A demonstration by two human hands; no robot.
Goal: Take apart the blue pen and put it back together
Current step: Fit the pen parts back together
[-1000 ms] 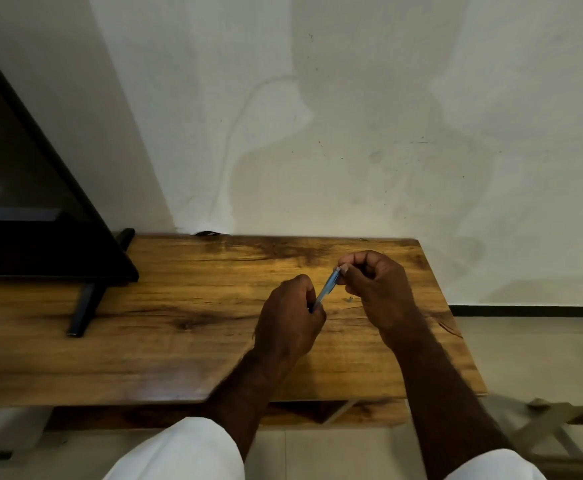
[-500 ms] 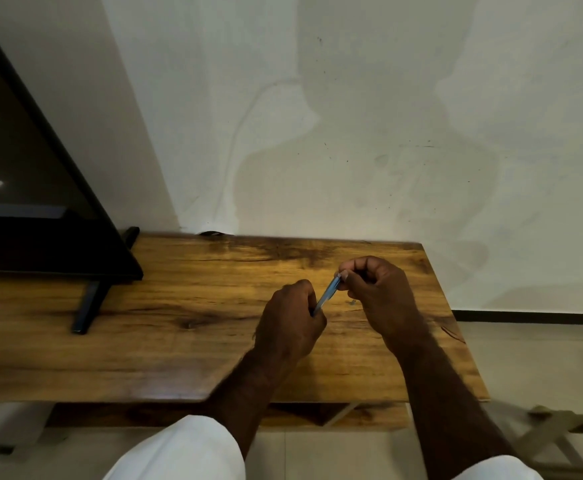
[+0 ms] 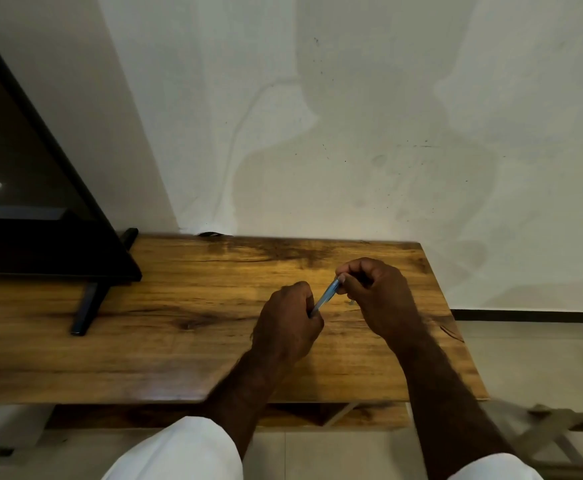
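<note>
Only a short stretch of the blue pen shows. Both ends are buried in the hands, so whether its parts are joined cannot be told. A small pale item on the desk is too blurred to name. The pen is held tilted above the desk's right half. The left hand is a fist, its fingers curled round the pen's lower end. The right hand curls its fingers, pinching the upper end. A dark screen at the desk's left end is cut off.
</note>
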